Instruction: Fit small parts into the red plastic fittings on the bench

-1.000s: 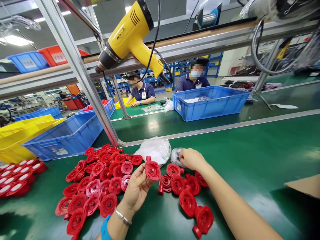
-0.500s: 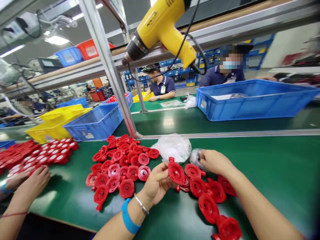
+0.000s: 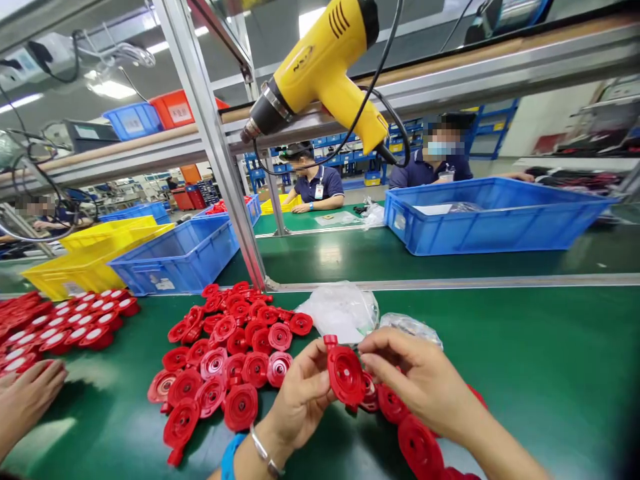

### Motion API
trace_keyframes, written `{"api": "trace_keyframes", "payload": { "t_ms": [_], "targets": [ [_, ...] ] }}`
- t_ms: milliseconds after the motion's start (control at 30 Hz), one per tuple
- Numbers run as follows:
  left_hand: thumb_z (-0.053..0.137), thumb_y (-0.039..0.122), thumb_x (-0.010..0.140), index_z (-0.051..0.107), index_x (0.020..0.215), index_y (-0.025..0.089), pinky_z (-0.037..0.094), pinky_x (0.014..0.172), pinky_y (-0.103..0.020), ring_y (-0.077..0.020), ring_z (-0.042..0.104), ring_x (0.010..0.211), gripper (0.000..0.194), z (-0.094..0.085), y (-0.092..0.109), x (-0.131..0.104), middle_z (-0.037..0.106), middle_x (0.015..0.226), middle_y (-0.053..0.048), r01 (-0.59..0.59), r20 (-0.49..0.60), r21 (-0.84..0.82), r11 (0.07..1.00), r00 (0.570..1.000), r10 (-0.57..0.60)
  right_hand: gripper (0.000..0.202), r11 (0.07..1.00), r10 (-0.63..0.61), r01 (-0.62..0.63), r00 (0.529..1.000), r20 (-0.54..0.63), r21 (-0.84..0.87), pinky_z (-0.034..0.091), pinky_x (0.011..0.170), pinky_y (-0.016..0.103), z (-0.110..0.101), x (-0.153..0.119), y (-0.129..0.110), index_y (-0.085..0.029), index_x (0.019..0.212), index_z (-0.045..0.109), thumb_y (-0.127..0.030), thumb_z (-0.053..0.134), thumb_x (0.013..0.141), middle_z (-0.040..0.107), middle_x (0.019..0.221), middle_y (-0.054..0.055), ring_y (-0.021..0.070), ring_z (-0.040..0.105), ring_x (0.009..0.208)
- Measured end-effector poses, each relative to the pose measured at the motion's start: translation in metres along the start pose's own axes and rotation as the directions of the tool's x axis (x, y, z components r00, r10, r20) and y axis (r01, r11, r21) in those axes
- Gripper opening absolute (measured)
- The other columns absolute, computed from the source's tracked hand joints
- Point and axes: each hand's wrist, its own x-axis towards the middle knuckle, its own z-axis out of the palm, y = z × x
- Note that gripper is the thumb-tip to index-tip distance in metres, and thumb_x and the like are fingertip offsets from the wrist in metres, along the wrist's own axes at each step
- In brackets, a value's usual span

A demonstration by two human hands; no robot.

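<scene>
My left hand (image 3: 305,393) grips a red round plastic housing (image 3: 345,375) by its edge, with its hollow face toward me and its short spout up. Close to the housing's right side is my right hand (image 3: 415,380), thumb and fingertips pinched together; whatever is between them is too small or hidden to name. Behind that hand lies a clear plastic bag (image 3: 413,327), and to its left a white plastic bag (image 3: 340,308). More red housings (image 3: 420,445) lie under and beside my right hand, partly covered. A heap of like housings (image 3: 240,407) spreads to the left.
A yellow heat gun (image 3: 320,67) hangs from the overhead rail. Blue bins (image 3: 490,227) and yellow bins (image 3: 85,263) stand behind. At far left, another person's hand (image 3: 33,400) is near red parts with white discs (image 3: 75,320). Two co-workers sit across the bench.
My right hand has left the clear bag and come over to the housing in my left hand. The view has shifted slightly. The neighbour's hand at left has moved partly out of view.
</scene>
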Motion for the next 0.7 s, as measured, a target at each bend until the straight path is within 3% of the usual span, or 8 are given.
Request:
{"api": "trace_keyframes", "payload": {
  "t_ms": [133,267,400,700],
  "targets": [
    [0.084,0.026,0.07,0.07,0.104,0.02,0.052,0.073,-0.02,-0.0131,0.063,0.084,0.038,0.002,0.0,0.0,0.066,0.096,-0.005,-0.02,0.038,0.049,0.999,0.999,0.018,0.01,0.987,-0.155,0.154,0.988,0.014,0.038,0.05,0.067,0.024,0.009,-0.003,-0.013,-0.023,0.086,0.07,-0.017,0.062,0.089,0.063,0.082,0.002,0.0138,0.062,0.074],
    [0.083,0.03,0.071,0.07,0.107,0.021,0.051,0.076,-0.022,-0.0185,0.063,0.093,0.04,0.003,0.001,-0.001,0.065,0.096,-0.006,-0.055,0.054,0.1,0.993,0.997,0.05,0.012,0.985,-0.164,0.166,0.986,-0.039,0.037,0.051,0.064,0.023,0.012,-0.003,-0.013,-0.024,0.086,0.072,-0.015,0.064,0.086,0.061,0.08,0.002,0.0137,0.061,0.072],
    [0.084,0.031,0.07,0.07,0.108,0.022,0.049,0.078,-0.021,-0.0179,0.06,0.098,0.042,0.001,0.0,-0.001,0.064,0.1,-0.006,-0.067,0.047,0.121,0.99,0.997,0.062,0.011,0.987,-0.152,0.154,0.987,-0.05,0.048,0.053,0.062,0.023,0.014,-0.004,-0.009,-0.024,0.086,0.073,-0.017,0.066,0.086,0.061,0.081,0.003,0.0139,0.062,0.071],
    [0.085,0.029,0.07,0.07,0.104,0.02,0.048,0.079,-0.022,-0.0133,0.058,0.087,0.038,0.002,-0.001,-0.001,0.062,0.097,-0.004,-0.115,0.06,0.112,0.987,0.992,0.109,0.01,0.977,-0.214,0.215,0.969,-0.124,-0.011,0.052,0.059,0.022,0.015,-0.004,-0.008,-0.024,0.089,0.073,-0.016,0.07,0.084,0.061,0.079,0.002,0.0126,0.061,0.067]
  ]
}}
